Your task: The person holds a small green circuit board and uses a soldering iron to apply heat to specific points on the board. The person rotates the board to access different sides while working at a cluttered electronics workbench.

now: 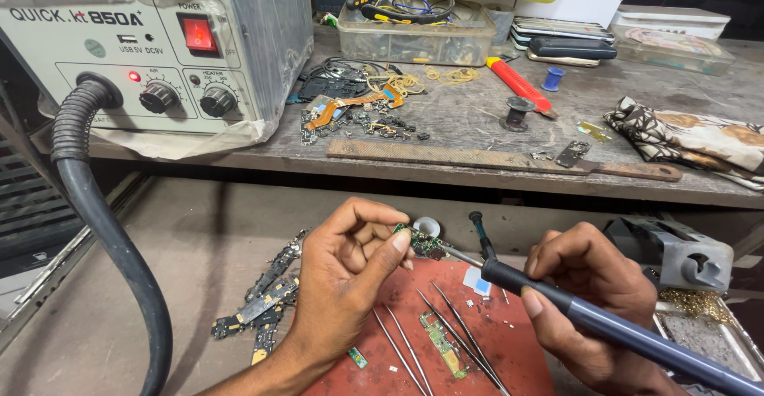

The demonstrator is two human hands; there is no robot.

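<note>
Left hand pinching a small green board, right hand gripping a soldering iron, tip at the board, tweezers on red mat below

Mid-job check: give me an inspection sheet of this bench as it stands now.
Surface: red mat on a grey lower bench.
Job's things: small green circuit board; soldering iron.
Clutter: tweezers, board scraps, long file.
Grippers: left hand pinches the circuit board; right hand grips the iron.
Cables: black hose from the hot-air station.
Surroundings: parts tray, patterned cloth.
</note>
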